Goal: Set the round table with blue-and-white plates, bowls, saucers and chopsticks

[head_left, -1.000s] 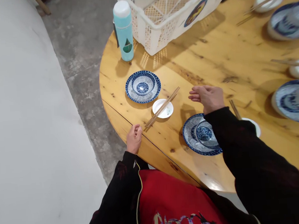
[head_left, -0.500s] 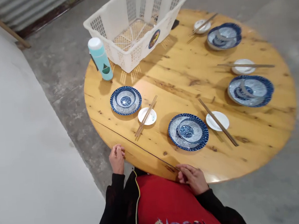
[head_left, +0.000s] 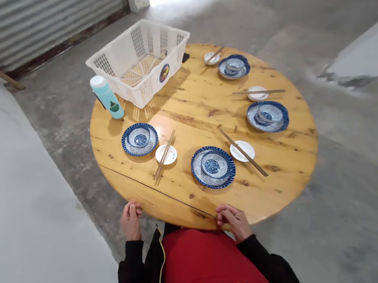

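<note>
My left hand [head_left: 131, 219] rests at the near left edge of the wooden table [head_left: 184, 129], its fingers curled in with nothing visible in them. At the near edge, further right, is my right hand [head_left: 235, 221]. Its fingers are bent together by the table's dark seam, and no object shows in them. Nearest to it is a blue-rimmed plate [head_left: 198, 178] bearing a small patterned bowl [head_left: 214, 164]. Chopsticks [head_left: 244, 152] lie across a white saucer [head_left: 248, 147] beside that plate. Left of these, chopsticks [head_left: 164, 155] cross another white saucer [head_left: 171, 157].
Another plate [head_left: 128, 149] with a bowl sits at the left. Further bowls on plates, such as one plate [head_left: 283, 124], stand on the right side. A white plastic basket [head_left: 134, 93] and a turquoise bottle [head_left: 108, 99] occupy the far left. A wall [head_left: 28, 204] stands at left.
The camera view has shifted, so the table appears lower, further left and smaller, and more floor shows. Both hands stay curled at the table's edge; the tableware has not moved on the table.
</note>
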A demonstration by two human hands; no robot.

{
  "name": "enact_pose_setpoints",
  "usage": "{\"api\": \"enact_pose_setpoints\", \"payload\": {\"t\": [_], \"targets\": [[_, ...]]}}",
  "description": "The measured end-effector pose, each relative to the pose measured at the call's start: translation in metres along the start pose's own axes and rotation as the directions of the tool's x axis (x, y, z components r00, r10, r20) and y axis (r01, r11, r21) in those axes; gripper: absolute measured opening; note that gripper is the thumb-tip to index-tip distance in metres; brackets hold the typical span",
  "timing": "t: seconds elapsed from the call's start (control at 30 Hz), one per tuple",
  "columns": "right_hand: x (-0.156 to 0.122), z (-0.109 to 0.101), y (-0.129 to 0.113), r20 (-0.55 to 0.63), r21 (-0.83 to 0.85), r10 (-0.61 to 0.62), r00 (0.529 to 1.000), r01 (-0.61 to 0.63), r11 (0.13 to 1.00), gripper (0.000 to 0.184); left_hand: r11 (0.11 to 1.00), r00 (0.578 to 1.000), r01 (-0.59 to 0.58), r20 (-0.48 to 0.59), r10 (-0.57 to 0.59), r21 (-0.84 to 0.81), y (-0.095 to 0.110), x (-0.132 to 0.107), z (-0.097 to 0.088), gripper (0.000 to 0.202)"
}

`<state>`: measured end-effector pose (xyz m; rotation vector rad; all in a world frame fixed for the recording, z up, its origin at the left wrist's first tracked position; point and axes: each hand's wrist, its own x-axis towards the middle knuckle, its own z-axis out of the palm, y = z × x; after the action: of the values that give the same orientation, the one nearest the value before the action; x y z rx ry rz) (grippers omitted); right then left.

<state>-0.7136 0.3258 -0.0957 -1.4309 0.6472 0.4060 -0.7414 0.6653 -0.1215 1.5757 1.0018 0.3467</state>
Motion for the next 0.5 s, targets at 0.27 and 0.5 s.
{"api": "enact_pose_setpoints", "payload": {"t": [0.27,0.5], "targets": [[0.027,-0.09,-0.008,0.052,0.054,-0.027,0.998,0.024,0.998,0.05,0.987,0.986,0.139,-0.08,-0.145,-0.075,-0.018,-0.096,0.025,0.039],[0.034,-0.191,0.022,-0.155,0.034,-0.05,0.987,0.056,0.998,0.05,0.948,0.95,0.292,-0.076,-0.303,-0.129,-0.04,-0.183,0.071,0.029]]}}
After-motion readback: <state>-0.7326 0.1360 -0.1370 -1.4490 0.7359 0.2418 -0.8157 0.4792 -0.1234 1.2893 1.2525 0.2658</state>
